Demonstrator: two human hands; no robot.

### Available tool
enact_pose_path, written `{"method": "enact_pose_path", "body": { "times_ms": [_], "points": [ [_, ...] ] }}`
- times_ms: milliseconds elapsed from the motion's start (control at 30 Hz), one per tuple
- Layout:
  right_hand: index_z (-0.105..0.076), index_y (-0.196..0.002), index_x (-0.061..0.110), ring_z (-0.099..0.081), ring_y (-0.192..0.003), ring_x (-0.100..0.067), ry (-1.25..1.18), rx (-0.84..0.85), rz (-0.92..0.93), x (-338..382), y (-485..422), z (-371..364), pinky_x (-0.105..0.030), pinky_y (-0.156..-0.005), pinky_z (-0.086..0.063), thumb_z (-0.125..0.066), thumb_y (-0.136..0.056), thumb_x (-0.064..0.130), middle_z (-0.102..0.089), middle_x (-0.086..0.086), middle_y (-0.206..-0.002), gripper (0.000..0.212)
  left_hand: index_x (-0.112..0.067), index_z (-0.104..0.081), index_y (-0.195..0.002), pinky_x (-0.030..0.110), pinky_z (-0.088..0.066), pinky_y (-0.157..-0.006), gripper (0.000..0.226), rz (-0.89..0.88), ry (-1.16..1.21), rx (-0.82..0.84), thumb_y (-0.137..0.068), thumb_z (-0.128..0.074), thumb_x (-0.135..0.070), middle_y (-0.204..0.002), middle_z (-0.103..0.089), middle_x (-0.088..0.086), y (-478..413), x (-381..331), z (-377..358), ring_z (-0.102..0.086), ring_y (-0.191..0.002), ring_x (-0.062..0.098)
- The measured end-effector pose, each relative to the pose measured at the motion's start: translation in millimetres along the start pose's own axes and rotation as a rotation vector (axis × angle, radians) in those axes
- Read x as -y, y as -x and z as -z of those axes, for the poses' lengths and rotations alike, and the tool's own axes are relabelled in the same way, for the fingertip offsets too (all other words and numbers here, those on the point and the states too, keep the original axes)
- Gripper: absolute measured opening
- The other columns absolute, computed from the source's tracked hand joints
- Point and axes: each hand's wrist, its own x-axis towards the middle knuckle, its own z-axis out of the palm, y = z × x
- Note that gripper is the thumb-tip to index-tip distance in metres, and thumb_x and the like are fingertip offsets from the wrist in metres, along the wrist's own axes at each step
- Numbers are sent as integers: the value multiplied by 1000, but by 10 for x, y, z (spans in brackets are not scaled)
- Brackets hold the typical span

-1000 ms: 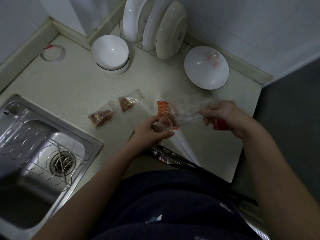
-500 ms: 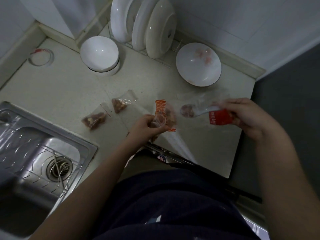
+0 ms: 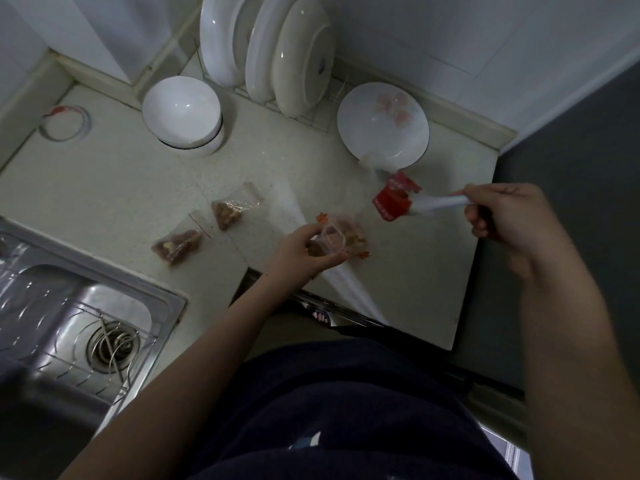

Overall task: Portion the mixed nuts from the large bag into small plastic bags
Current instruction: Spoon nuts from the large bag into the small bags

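My left hand (image 3: 304, 249) pinches a small clear plastic bag (image 3: 330, 237) by its mouth, with brown nuts inside. Right behind it on the counter lies the large bag (image 3: 356, 244), clear with orange print and nuts showing. My right hand (image 3: 509, 220) is off to the right, closed on the white handle of a plastic spoon (image 3: 440, 204). A red-labelled clear wrapper (image 3: 394, 199) covers the spoon's far end, so its bowl is hidden. Two filled small bags (image 3: 176, 245) (image 3: 230, 211) lie to the left on the counter.
A steel sink (image 3: 79, 327) takes up the lower left. At the back stand stacked white bowls (image 3: 181, 112), a rack of upright plates (image 3: 266, 53) and a pink-patterned plate (image 3: 382, 124). A tape roll (image 3: 64, 123) lies far left. The counter ends at the right edge (image 3: 479, 237).
My right hand has pulled the spoon away from the small bag, to the right and farther back. The left hand keeps the small bag in place, now with nuts in it.
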Motion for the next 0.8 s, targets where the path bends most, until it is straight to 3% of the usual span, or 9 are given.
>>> {"method": "enact_pose_path", "body": {
  "times_ms": [100, 267, 400, 500, 700, 800],
  "points": [
    [-71, -94, 0, -36, -41, -9, -52, 10, 21, 32, 23, -13, -15, -40, -32, -55, -92, 13, -49, 4, -44, 20, -23, -61, -119, 32, -55, -72, 47, -85, -14, -55, -78, -78, -36, -114, -61, -6, 24, -45, 9, -63, -93, 15],
    [-70, -90, 0, -33, -43, -10, -121, 12, 67, 121, 85, -97, -16, -41, -30, -55, -91, 11, -47, 4, -44, 19, -36, -57, -108, 24, -55, -72, 37, -156, 9, -72, -77, -78, -37, -106, -57, -21, 67, -173, 41, -61, -94, -2],
    [-72, -85, 5, -34, -42, -9, -146, 62, 73, 206, 172, -188, -17, -42, -31, -54, -92, 10, -47, 4, -45, 19, -36, -58, -106, 28, -56, -84, 36, -177, 43, -80, -78, -79, -30, -111, -60, -13, 100, -258, 60, -63, -100, 5],
    [-73, -81, 8, -36, -42, -9, -123, 100, 120, 279, 276, -279, -18, -41, -32, -56, -93, 13, -48, 3, -46, 21, -29, -61, -108, 23, -56, -83, 35, -172, 97, -87, -79, -80, -25, -111, -64, -8, 145, -320, 82, -64, -98, 5],
    [-75, -77, 16, -42, -44, -12, 179, 124, 364, 386, 551, -503, -25, -45, -36, -55, -94, 21, -56, -3, -49, 26, -16, -60, -111, 20, -56, -80, 38, -158, 155, -142, -79, -80, -18, -106, -67, -3, 209, -391, 151, -66, -95, 3],
    [-70, -71, 23, -48, -44, -4, 366, 119, 544, 417, 671, -604, -15, -47, -36, -54, -94, 21, -55, 6, -49, 28, -14, -61, -110, 18, -55, -76, 38, -175, 134, -167, -78, -80, -19, -103, -65, -5, 219, -402, 188, -65, -90, 0]
  ]
}}
